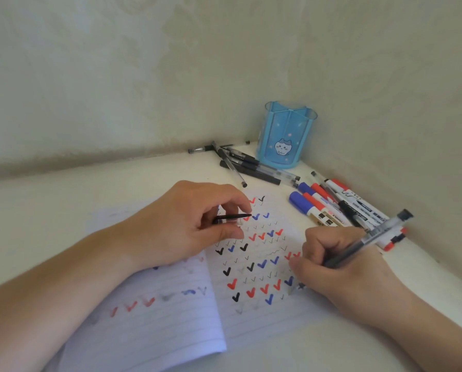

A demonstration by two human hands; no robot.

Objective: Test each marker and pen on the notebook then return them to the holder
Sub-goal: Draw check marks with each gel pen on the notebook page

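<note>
Right hand [340, 267] grips a clear pen [369, 238], tip on the tick-covered notebook [251, 312]; left hand [197, 226] pinches its black cap [231, 217].

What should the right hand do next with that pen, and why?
Probably draw a short tick on the notebook. The right hand grips the pen in a writing hold, tip down at the page's right edge, while the left hand pinches what looks like its cap. The holder looks empty, so returning seems to come later.
</note>
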